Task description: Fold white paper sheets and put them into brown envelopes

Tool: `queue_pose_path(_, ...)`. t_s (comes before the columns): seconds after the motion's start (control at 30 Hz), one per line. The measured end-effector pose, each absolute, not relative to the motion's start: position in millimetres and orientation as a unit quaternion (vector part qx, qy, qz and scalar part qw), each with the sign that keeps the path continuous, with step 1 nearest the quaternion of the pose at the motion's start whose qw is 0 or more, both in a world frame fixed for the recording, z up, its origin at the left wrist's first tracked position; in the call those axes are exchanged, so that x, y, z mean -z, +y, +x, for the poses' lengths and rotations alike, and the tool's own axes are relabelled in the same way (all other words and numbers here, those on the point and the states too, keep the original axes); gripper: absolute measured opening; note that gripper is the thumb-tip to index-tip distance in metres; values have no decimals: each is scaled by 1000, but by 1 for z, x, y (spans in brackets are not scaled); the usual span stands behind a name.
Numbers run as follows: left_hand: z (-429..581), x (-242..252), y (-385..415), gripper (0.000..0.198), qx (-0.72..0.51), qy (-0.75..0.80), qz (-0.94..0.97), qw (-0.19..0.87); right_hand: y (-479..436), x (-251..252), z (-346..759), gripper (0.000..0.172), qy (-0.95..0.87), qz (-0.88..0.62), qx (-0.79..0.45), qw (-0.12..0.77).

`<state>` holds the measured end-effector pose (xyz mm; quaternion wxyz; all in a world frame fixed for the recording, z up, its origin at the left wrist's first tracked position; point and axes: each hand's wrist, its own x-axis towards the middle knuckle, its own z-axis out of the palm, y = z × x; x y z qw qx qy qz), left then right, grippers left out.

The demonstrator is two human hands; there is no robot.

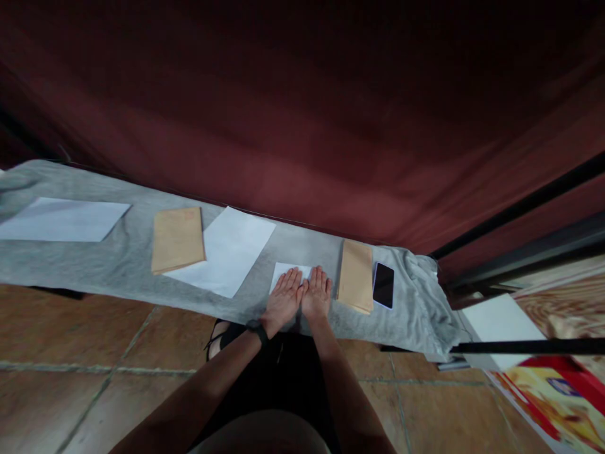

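Both hands lie flat, side by side, on a small white piece of paper [280, 272], which seems to be folded. My left hand [285, 299], with a dark band on the wrist, covers its left and middle part, fingers stretched out. Over the right end rests my right hand [316, 296], its fingers also straight and pointing away from me. Much of the paper is hidden under the palms. To the left a larger white sheet [236, 246] lies partly under a stack of brown envelopes [177, 239]. Right of my hands is another brown envelope stack [355, 275].
A grey cloth [127, 265] covers the long narrow table. More white paper [66, 219] lies at its far left. A phone [383, 285] rests beside the right envelopes. Behind hangs a dark red curtain [283, 157]. At lower right are a black bar [543, 347] and a printed box [553, 397].
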<state>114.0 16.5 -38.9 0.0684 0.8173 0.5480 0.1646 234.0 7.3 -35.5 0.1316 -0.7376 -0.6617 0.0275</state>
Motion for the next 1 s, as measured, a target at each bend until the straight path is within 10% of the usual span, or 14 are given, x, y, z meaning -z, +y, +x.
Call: queue_pose_path(1.0, 89, 26, 18, 59, -76, 491, 867, 38, -22, 38, 229, 54, -745, -644, -36, 168)
